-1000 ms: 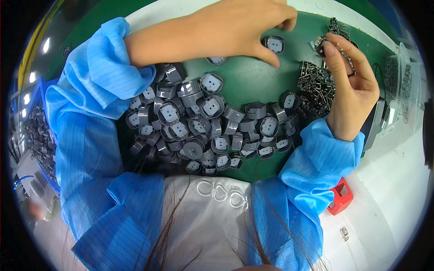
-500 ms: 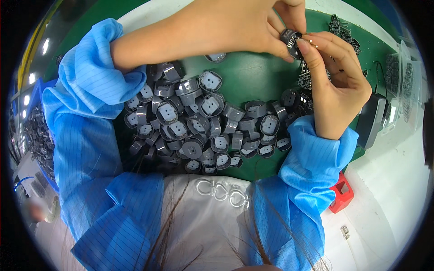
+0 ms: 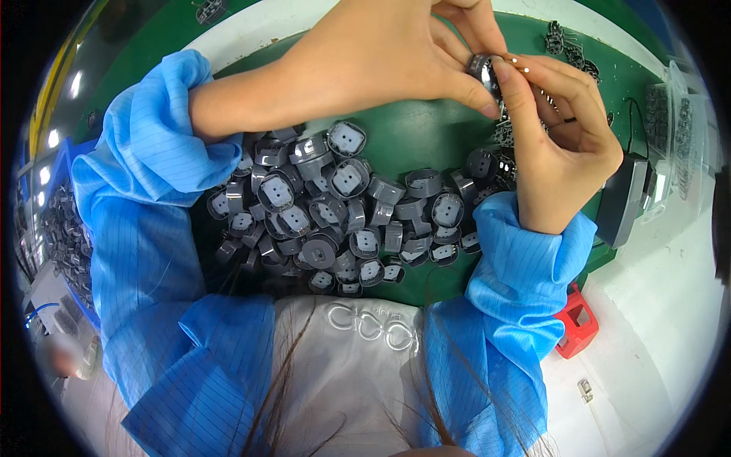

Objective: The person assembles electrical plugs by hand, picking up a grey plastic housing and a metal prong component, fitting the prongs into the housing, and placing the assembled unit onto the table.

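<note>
Over the far side of the green work mat (image 3: 426, 126), my left hand (image 3: 415, 57) grips a small dark round plastic part (image 3: 481, 70) between thumb and fingers. Thumb and forefinger of my right hand (image 3: 560, 148) close at that part's right edge. Thin pins (image 3: 519, 64) with bright tips stick out by the right fingertips; what they belong to is hidden. Below the hands lies a heap of dark grey rounded housings (image 3: 350, 179), several with light grey inner faces showing. Small metal-legged dark parts (image 3: 504, 133) lie partly behind my right hand.
More small dark parts (image 3: 567, 46) lie at the far right of the mat. A clear plastic bin (image 3: 678, 137) and a black box-shaped device (image 3: 624, 202) stand to the right. A red plastic holder (image 3: 576, 324) is nearer. At the left, a blue bin (image 3: 82, 286) holds many dark parts.
The part in my hands has turned: its patterned face showed before, now a smooth shiny side does. Both hands have shifted slightly left. The heap looks unchanged.
</note>
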Demonstrator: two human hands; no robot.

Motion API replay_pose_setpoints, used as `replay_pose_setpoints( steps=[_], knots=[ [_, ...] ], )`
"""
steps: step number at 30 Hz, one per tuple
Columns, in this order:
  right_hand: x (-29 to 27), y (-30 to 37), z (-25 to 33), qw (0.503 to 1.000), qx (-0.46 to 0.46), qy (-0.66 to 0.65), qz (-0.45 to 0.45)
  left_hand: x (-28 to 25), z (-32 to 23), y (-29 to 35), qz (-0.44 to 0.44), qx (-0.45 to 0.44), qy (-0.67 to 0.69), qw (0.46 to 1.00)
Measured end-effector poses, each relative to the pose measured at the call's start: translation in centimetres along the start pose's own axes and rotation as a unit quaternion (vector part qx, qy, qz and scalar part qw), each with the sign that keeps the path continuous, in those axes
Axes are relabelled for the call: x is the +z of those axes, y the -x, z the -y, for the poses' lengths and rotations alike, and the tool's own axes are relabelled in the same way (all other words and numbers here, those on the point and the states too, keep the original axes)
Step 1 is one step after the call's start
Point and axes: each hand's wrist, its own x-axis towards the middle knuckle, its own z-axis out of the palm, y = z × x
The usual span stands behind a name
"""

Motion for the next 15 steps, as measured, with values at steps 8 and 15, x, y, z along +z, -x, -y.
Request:
replay_pose_setpoints(
  steps=[8, 15],
  knots=[
    [-0.9, -0.6, -0.8, 0.998, -0.008, 0.025, 0.048, -0.6, -0.7, -0.6, 0.015, -0.183, 0.098, 0.978],
    [-1.4, -0.8, -0.1, 0.941, 0.175, -0.249, 0.151, -0.5, -0.6, -0.6, 0.021, -0.098, 0.021, 0.995]
  ],
)
